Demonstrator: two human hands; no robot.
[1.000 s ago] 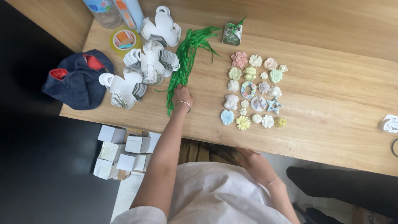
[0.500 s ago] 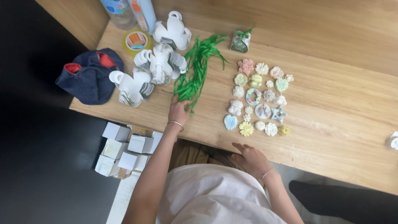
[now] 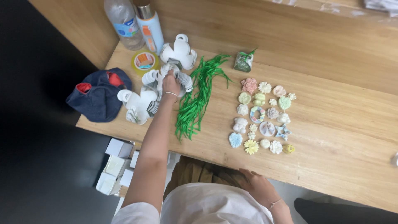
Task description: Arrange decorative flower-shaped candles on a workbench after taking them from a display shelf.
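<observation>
— White paper cutouts (image 3: 166, 81), fanned in a stack, right under the left hand (image 3: 170, 84); fingers (image 3: 168, 76) curled down onto the top of the stack, pressing or pinching it, exact grip hidden by the back of the hand.
— And around those fingers?
— Just beyond the fingertips, another white cutout stack (image 3: 179, 53); toward the wrist side, a third stack (image 3: 137, 105). Off the thumb side, green paper strips (image 3: 195, 99) lying loose on the wooden table (image 3: 331, 103), close beside the hand but not touching. Past the little-finger side, a yellow tape roll (image 3: 144, 61) and a dark blue cap (image 3: 99, 94). Farther beyond the fingertips, two bottles (image 3: 137, 23) standing upright.
— Right hand?
— Right hand (image 3: 257, 185) resting at the near table edge, fingers loosely bent, holding nothing. Ahead of those fingers, well apart, rows of small pastel flower shapes (image 3: 261, 114).
</observation>
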